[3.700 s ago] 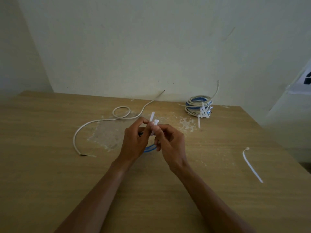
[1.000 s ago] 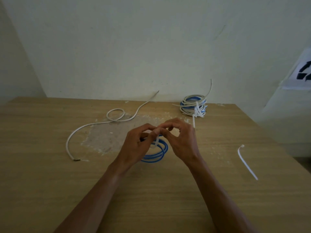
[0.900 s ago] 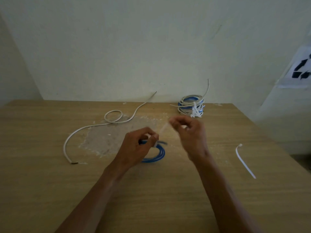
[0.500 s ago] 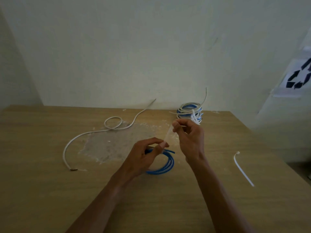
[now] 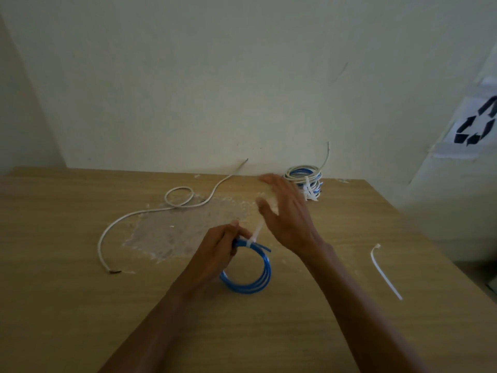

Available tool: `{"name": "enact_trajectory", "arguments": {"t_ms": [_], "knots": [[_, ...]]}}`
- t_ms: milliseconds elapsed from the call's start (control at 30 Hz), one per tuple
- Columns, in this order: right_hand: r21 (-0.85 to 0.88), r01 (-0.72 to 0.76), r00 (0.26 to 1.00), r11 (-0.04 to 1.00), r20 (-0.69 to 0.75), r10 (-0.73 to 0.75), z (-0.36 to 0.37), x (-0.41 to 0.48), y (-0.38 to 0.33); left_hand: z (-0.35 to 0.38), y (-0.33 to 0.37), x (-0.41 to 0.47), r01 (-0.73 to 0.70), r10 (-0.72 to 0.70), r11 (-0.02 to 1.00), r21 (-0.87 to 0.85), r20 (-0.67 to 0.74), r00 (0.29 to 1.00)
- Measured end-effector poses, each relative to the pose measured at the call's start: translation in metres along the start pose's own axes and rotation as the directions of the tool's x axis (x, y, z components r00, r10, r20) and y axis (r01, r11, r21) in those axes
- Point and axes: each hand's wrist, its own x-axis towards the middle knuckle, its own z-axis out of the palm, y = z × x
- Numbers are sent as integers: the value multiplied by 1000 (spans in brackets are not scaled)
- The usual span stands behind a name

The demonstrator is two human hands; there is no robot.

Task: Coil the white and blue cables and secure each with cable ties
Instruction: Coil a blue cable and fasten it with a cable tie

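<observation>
At the far left the white cable [image 5: 156, 210] lies loose on the table [image 5: 80, 319], one small loop in it and both ends free, so its coiling and tying are yet to be done. Near the middle the left hand [image 5: 217, 249] has its fingers curled round the top of the blue cable [image 5: 265, 275], which is wound into a neat ring of several turns resting on the table in front of the person. A white cable tie [image 5: 251, 239] is wrapped round the turns right at that grip, its tail sticking up and to the right; it looks cinched, though how tight cannot be told. The right hand [image 5: 287, 219] hovers just beyond it, fingers spread and holding nothing. Behind that hand, by the wall, sits a stack of tied coils [image 5: 304, 175], white and blue. At the far right a spare cable tie [image 5: 381, 274] lies unused, likely meant for the white cable. By my reading the blue cable is all but done and the white one is what remains
</observation>
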Motion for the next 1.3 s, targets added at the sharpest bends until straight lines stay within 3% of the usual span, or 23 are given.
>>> {"name": "enact_trajectory", "arguments": {"t_ms": [67,133,267,400,433,500,600,633,700,800,900,1033,1100,1300], "knots": [[-32,92,962,995,262,-80,-5,-1,-9,2,0,-1,-31,31,999,7,11,999],[-104,83,895,991,446,-29,-9,-2,-12,2,-4,-2,-67,66,993,95,19,998],[-229,91,800,969,596,66,-25,-3,-15,2,-7,2,-175,169,890,422,53,984],[-152,20,721,988,687,91,-35,-11,-18,7,-1,1,-337,313,738,585,146,938],[-144,10,739,989,668,90,-37,-12,-15,10,1,1,-362,354,730,579,133,926],[-100,-69,810,993,576,114,-42,-9,-5,13,3,3,-369,420,813,450,-13,908],[272,-304,940,913,241,241,-49,14,19,1,-2,5,-320,441,875,364,-323,838],[423,-374,926,826,116,360,-49,29,34,-4,-8,5,-289,436,870,400,-350,829],[599,-465,805,652,-21,593,-49,63,68,-9,-21,4,-227,398,850,475,-296,869],[557,-625,582,546,-133,802,-30,93,111,-9,-41,8,-171,341,813,557,-217,915],[508,-750,391,423,-174,904,-2,90,135,-12,-53,14,-141,298,792,593,-176,938],[638,-709,255,300,-165,953,2,98,145,-16,-60,20,-116,266,794,597,-170,949],[627,-722,252,292,-154,955,-1,99,147,-16,-61,20,-122,260,786,607,-144,955],[442,-768,379,463,-269,885,-8,90,145,-18,-60,16,-129,253,782,610,-122,960]]}}
